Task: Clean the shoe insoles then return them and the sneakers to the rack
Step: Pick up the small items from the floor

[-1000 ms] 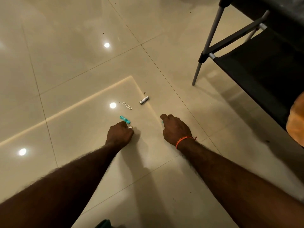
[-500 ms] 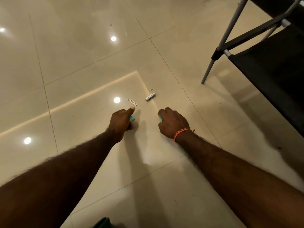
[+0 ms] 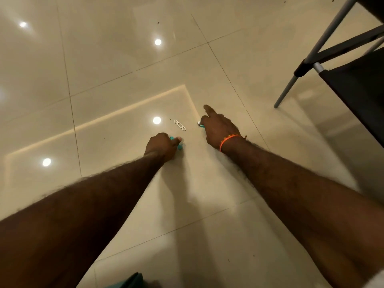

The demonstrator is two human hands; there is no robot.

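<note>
My left hand (image 3: 164, 145) curls round teal clip (image 3: 179, 146) on floor (image 3: 116, 65). Right hand (image 3: 218, 126) pinches small teal-white piece (image 3: 200, 124), index out. White clip (image 3: 180, 125) lies between: light, stiff, slippery; pinch by edges. Insoles, sneakers unseen; rack (image 3: 353, 80) right.

Glossy beige tile floor (image 3: 108, 59), reflected lights

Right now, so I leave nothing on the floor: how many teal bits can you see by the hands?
2: one in the left hand, teal bit; one under the right hand, teal bit. More may be hidden.
</note>
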